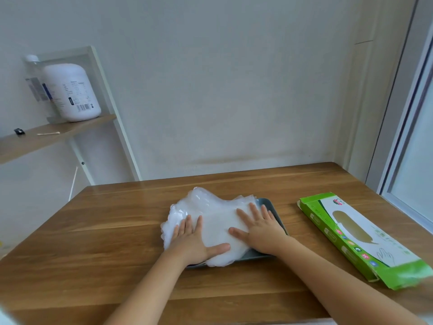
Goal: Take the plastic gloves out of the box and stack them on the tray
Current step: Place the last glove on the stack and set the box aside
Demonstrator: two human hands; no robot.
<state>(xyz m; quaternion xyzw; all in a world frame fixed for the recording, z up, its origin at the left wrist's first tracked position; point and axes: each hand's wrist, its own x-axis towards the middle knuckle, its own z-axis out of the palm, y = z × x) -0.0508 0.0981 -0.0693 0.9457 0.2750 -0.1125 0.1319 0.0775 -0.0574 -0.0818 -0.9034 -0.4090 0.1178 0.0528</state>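
In the head view, the gloves lie as a thick, cloudy white stack on the grey tray, near the middle of the table. Both hands rest flat on the stack. The left hand is on its near-left part and the right hand on its right part. The palms are down and the fingers straight and a little spread, so neither hand grips anything. This flat press is probably there because thin film traps air and slips, and weight from two palms would squeeze the stack down and keep it square on the tray. The stack is wider than the tray and hangs over and hides the tray's left side, so only the right rim and some of the near edge show. Its long axis seems to run across the table from left to right, roughly along the tray. The scalloped edge on the left looks like fingertips, which would put the cuffs under the right hand, though the film is too blurred to be sure. The green box lies flat, well to the right of the tray and out of the way. Its window faces up with no gloves showing through it. Its long axis runs from far-left to near-right, and the far end is open.
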